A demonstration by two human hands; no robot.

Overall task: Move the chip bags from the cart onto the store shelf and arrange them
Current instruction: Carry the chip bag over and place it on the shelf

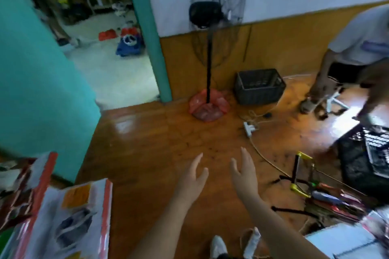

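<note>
My left hand and my right hand reach out side by side over the wooden floor, fingers spread, holding nothing. At the lower right a small cart with black and yellow bars holds several colourful packets, blurred; they look like chip bags. The right hand is well left of the cart, not touching it. At the lower left stand red and white printed boxes. No store shelf shows clearly near my hands.
A standing fan with a red-wrapped base stands ahead, a dark crate beside it. A power strip and cable lie on the floor. Another person bends at the right. A teal doorway opens at the left.
</note>
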